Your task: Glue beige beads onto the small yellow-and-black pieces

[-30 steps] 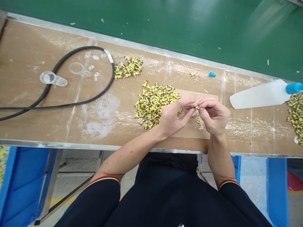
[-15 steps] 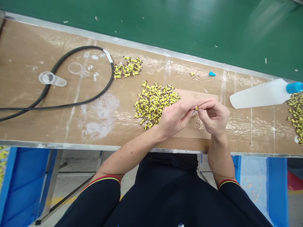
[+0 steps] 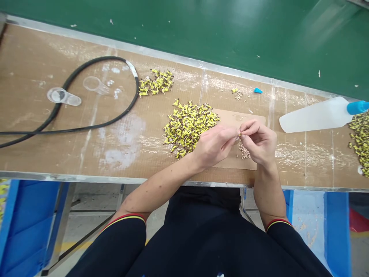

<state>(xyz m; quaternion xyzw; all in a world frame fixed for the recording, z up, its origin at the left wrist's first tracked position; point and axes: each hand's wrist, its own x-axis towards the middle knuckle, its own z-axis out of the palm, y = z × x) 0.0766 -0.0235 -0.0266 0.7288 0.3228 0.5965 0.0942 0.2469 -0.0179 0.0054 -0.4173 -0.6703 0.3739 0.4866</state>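
My left hand (image 3: pixel 215 146) and my right hand (image 3: pixel 258 141) meet above a cardboard sheet (image 3: pixel 235 163), their fingertips pinching a tiny yellow piece (image 3: pixel 239 133). Its exact shape is hidden by my fingers. Just left of my left hand lies a large heap of small yellow-and-brown moulded figures (image 3: pixel 187 129). Below my right fingers sits a little pile of beige beads (image 3: pixel 245 151) on the cardboard.
A smaller yellow heap (image 3: pixel 155 82) lies behind, and another (image 3: pixel 360 142) at the right edge. A black cable (image 3: pixel 86 129) loops left, around clear plastic scoops (image 3: pixel 62 96). A white scraper with a blue handle (image 3: pixel 315 114) lies right. A green belt (image 3: pixel 184 34) runs behind the bench.
My right hand has drawn slightly closer to my left, and the view has shifted a little. Both hands keep pinching the tiny piece.
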